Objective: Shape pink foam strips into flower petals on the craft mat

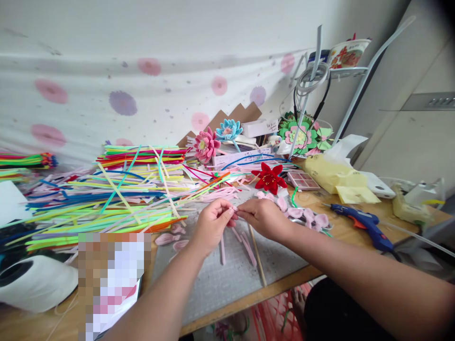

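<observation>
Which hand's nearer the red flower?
Right. The right hand is just below the red flower in view; the left hand is farther off, to its lower left.

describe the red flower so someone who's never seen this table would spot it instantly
Start at the wooden table and find the grey cutting mat. Look just beyond the right hand: the red flower is there. Its deep red, pointed petals set it apart from the pink flower and blue flower farther back and to the left.
</observation>
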### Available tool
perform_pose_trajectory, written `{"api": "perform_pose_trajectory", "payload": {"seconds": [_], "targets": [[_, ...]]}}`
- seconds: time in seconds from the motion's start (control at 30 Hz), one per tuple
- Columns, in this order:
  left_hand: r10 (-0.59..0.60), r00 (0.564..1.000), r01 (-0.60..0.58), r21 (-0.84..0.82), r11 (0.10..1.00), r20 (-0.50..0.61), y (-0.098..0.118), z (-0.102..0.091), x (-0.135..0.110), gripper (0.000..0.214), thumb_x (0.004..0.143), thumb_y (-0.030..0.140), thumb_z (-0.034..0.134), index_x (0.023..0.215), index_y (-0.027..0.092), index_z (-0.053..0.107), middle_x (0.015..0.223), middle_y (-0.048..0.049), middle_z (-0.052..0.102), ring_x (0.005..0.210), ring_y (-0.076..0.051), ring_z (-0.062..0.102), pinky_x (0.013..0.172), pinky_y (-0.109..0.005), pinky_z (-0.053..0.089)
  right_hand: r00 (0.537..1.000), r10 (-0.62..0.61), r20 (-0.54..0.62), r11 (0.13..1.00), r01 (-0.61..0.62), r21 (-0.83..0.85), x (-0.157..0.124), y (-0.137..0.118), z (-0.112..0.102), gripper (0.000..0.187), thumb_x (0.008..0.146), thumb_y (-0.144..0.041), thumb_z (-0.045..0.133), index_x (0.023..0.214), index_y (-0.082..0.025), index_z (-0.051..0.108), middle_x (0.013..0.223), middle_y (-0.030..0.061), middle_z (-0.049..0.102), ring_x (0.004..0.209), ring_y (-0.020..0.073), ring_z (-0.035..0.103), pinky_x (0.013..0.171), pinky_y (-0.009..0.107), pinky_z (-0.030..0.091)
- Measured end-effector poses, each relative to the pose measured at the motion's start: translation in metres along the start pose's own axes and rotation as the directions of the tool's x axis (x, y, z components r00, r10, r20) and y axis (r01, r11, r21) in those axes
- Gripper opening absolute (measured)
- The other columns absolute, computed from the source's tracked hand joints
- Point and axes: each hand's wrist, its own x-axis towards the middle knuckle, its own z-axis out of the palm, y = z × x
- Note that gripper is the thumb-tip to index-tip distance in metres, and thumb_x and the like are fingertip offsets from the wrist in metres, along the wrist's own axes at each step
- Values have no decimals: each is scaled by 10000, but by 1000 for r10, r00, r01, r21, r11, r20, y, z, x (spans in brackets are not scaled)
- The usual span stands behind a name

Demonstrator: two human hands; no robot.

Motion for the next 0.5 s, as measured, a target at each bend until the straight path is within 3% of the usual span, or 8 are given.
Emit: {"api": "perform_pose_trajectory", "payload": {"seconds": [0.13, 0.27, 0.33, 0.43, 0.5], "targets": [[-5, 1000, 3, 58, 998, 27, 0, 0, 0, 122, 755, 280, 609, 767, 163, 575, 627, 16, 611, 559, -118, 591, 538, -219, 471, 999, -26, 34, 998, 28, -64, 1, 0, -1, 224, 885, -219, 495, 776, -181, 686, 764, 55, 699, 704, 151, 597, 606, 232, 347], [48, 998, -55, 235, 971, 33, 0, -1, -1, 106, 759, 257, 597, 719, 161, 582, 613, 16, 602, 531, -116, 584, 516, -215, 457, 996, -33, 78, 994, 41, -102, 2, -3, -2, 203, 868, -186, 516, 761, -178, 688, 724, 53, 678, 675, 147, 579, 591, 233, 346], [68, 997, -72, 267, 961, 24, 0, -2, -2, 111, 776, 255, 578, 713, 163, 580, 612, 17, 606, 513, -110, 579, 502, -211, 448, 997, -64, 40, 993, 67, -96, 2, -3, -1, 211, 871, -207, 516, 754, -166, 686, 727, 65, 650, 696, 159, 564, 621, 251, 364], [55, 998, -55, 179, 982, 5, 0, -2, -1, 121, 789, 267, 571, 727, 163, 577, 613, 16, 613, 506, -105, 577, 488, -204, 446, 995, -94, -42, 992, 97, 77, 1, 0, 2, 284, 897, -303, 476, 765, -147, 672, 820, 92, 619, 800, 185, 550, 717, 294, 404], [42, 999, -41, 82, 996, -13, 0, -2, 0, 126, 784, 272, 586, 729, 159, 574, 619, 13, 622, 507, -101, 578, 489, -199, 450, 997, -24, 70, 929, -3, 369, 0, 2, 4, 363, 912, -396, 423, 784, -139, 644, 792, 77, 612, 760, 175, 563, 696, 298, 433]]}}
